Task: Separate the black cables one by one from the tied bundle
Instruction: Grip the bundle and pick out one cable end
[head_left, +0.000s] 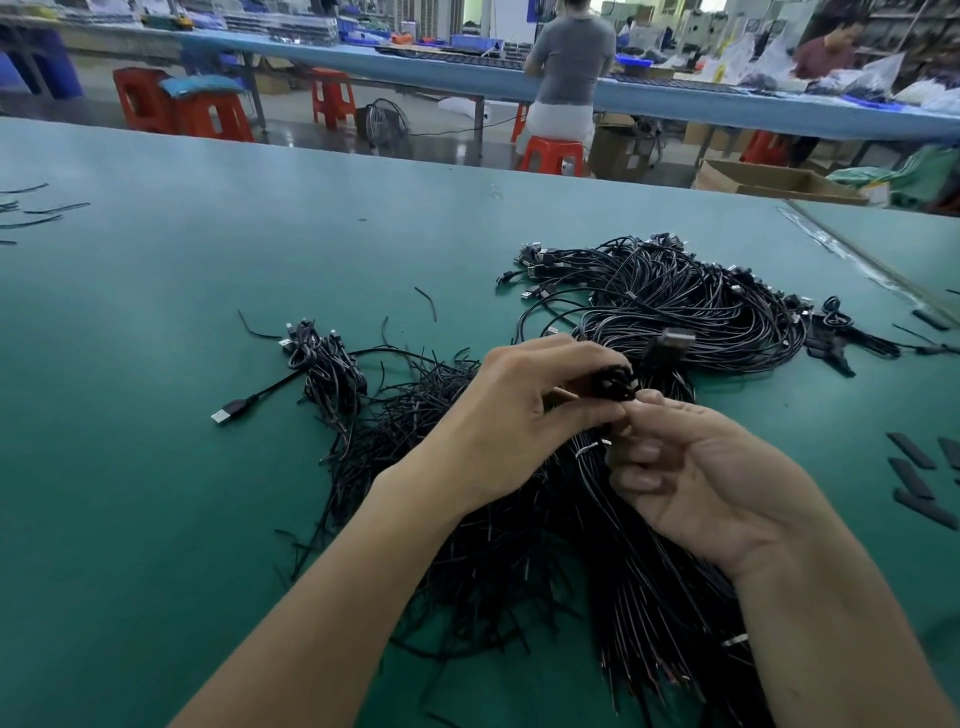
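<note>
Left hand (524, 415) grip curled round tied bundle (615, 382) end, right hand (711, 483) fingertips pinching it just beneath

Cable-assembly factory floor, bench work.
Wide green-matted table (156, 312) heaped with black cables (675, 301), USB plugs on the ends. Long blue bench (467, 73) behind, carrying blue parts bins (470, 40). Red plastic stools (550, 153), floor fan (387, 124) and open cardboard boxes (769, 179) on the floor. Seated worker (569, 57) back-turned at the bench, second worker (826, 52) far right among bagged stock.
</note>
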